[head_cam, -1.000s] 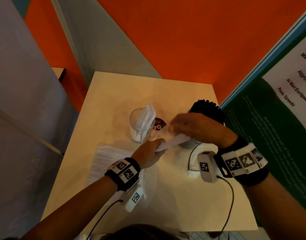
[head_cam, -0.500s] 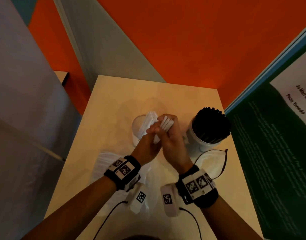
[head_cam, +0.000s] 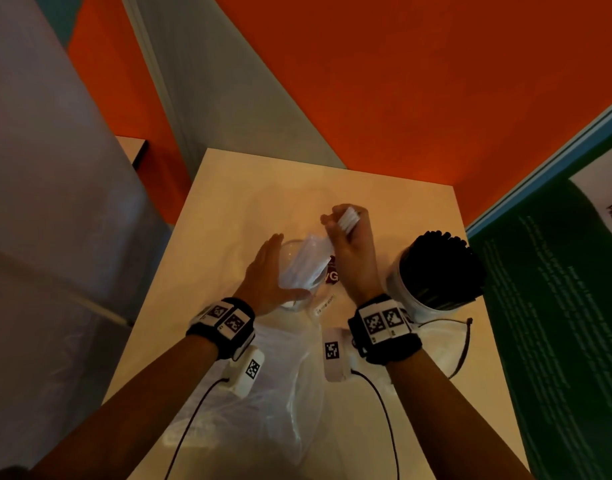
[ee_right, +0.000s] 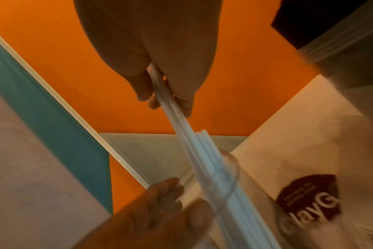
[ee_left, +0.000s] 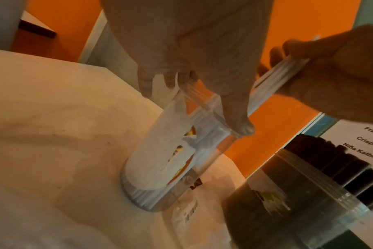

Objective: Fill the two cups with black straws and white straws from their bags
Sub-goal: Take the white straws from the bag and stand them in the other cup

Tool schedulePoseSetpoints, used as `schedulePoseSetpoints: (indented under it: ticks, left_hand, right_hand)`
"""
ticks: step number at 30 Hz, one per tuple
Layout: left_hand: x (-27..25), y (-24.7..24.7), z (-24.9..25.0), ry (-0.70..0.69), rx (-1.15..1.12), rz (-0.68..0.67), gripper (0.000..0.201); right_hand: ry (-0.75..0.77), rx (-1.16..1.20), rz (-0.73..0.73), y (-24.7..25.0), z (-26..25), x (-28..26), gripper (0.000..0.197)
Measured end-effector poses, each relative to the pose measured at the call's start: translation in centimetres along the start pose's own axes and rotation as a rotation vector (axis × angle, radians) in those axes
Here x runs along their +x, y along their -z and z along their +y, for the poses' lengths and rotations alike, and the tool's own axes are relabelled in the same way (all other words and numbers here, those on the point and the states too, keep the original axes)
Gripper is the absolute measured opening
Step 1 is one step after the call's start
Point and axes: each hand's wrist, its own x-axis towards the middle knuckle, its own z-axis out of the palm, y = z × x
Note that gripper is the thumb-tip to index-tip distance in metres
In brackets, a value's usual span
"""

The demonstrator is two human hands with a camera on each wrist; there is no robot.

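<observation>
A clear cup [head_cam: 290, 303] stands mid-table with white straws [head_cam: 306, 266] leaning in it. My right hand [head_cam: 346, 225] grips a bundle of white straws [ee_right: 181, 123] near its top, slanted, with the lower ends inside the cup's mouth. My left hand [head_cam: 275, 268] lies open against the cup's left side, fingers straight and thumb at the near rim [ee_left: 238, 124]. To the right stands a second cup [head_cam: 401, 289] packed with black straws [head_cam: 439, 268]. A crumpled clear bag [head_cam: 290, 382] lies under my wrists.
Another flat bag with a dark edge [head_cam: 446, 344] lies in front of the black-straw cup. A dark red sticker [ee_right: 305, 197] sits on the table by the clear cup. A green board [head_cam: 557, 306] borders the table's right side, and orange floor lies beyond.
My right hand carried the white bundle from above the bag up to the clear cup and tipped it in. My left hand let go of the bundle and opened beside the cup.
</observation>
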Motion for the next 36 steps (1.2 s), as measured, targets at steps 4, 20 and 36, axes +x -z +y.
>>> schedulePoseSetpoints:
  ticks: [4, 20, 36]
  left_hand:
    - [0.2, -0.3, -1.1, -0.04, -0.105, -0.05, 0.11]
    - [0.5, -2.1, -2.4, 0.028, -0.138, 0.017, 0.059]
    - [0.1, -0.9, -1.5, 0.002, -0.295, -0.015, 0.108]
  right_hand:
    - [-0.102, -0.267, -0.042, 0.7, 3.7, -0.8, 0.05]
    - [0.164, -0.488, -0.52, -4.0, 7.0, -1.7, 0.04]
    - [0.243, -1.025, 0.024, -2.7, 7.1, 0.4, 0.03]
